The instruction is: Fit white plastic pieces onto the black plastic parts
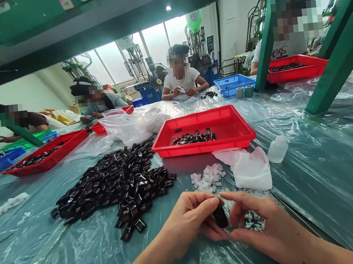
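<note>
Between thumb and fingers, my left hand [194, 216] grips a small black plastic piece [219, 215], held upright over the table. Close on its right side is my right hand [261, 219], thumb and fingers spread apart in a curve; I see nothing held in it. A large heap of similar black pieces [115, 180] lies to the left of my hands. Just beyond my fingers sits a small pile of white bits [209, 177], and a folded white cloth [251, 170] lies beside it. More white scraps [253, 221] show beneath my right hand.
A red tray [205, 146] with some black pieces stands ahead. A small translucent bottle [277, 148] is right of the cloth. Another red tray [48, 160] is at left, a blue tray [234, 84] farther back. Green posts [335, 52] rise at right. Several co-workers sit around the table.
</note>
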Demonstrator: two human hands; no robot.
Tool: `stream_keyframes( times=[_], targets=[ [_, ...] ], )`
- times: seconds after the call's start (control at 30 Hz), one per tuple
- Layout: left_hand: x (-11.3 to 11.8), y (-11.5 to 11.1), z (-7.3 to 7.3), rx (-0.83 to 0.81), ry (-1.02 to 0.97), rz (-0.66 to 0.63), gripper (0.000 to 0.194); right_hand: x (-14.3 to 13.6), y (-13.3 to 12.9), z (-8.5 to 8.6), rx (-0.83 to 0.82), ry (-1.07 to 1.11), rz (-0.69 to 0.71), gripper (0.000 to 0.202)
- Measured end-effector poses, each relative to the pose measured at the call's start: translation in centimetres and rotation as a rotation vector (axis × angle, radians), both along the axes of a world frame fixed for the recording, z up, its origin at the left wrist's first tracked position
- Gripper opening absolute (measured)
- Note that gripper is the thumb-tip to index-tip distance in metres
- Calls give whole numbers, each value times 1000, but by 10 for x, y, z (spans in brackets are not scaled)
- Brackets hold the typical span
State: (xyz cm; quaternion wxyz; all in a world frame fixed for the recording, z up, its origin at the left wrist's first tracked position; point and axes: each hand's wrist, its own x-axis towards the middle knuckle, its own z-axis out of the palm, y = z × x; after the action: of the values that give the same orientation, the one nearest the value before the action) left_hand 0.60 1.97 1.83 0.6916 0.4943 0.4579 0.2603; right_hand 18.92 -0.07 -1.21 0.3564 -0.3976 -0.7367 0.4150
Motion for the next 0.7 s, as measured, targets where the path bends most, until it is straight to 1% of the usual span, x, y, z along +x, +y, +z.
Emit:
stream_keyframes(
  times=[0.1, 0.23, 0.37, 0.43, 0.47, 0.5, 0.53, 0.57, 0.63, 0.67, 0.7],
  targets=[
    [-2, -2, -3, -30, -26, -21, 32, 0, -1, -4, 22, 11, 24, 50],
    [-3, -5, -3, -54, -27, -49, 33, 0, -2, -8, 69, 14, 47, 54],
    [-2, -8, -5, -73, -45, -65, 27, 0, -3, -6, 89, -22, 96, 53],
    [-1, -9, -7, -73, -51, -68, 25, 1, -3, -4, 145, -46, 106, 53],
    [0, -10, -8, -73, -52, -65, 25, 3, -2, -3, 191, -65, 79, 51],
    [0, -10, -8, -76, -52, -54, 25, 5, 0, -1, 252, -87, 16, 49],
    [0, -10, -9, -80, -50, -38, 25, 8, 3, 1, 322, -107, -87, 46],
    [0, -11, -9, -80, -52, -23, 25, 12, 8, 2, 397, -119, -224, 43],
    [0, -11, -9, -75, -49, -1, 25, 23, 21, 6, 513, -129, -568, 41],
    [0, -12, -8, -71, -46, 6, 24, 31, 30, 7, 541, -125, -740, 45],
    [-1, -12, -8, -66, -46, 11, 24, 39, 39, 8, 517, -137, -893, 52]
  ],
)
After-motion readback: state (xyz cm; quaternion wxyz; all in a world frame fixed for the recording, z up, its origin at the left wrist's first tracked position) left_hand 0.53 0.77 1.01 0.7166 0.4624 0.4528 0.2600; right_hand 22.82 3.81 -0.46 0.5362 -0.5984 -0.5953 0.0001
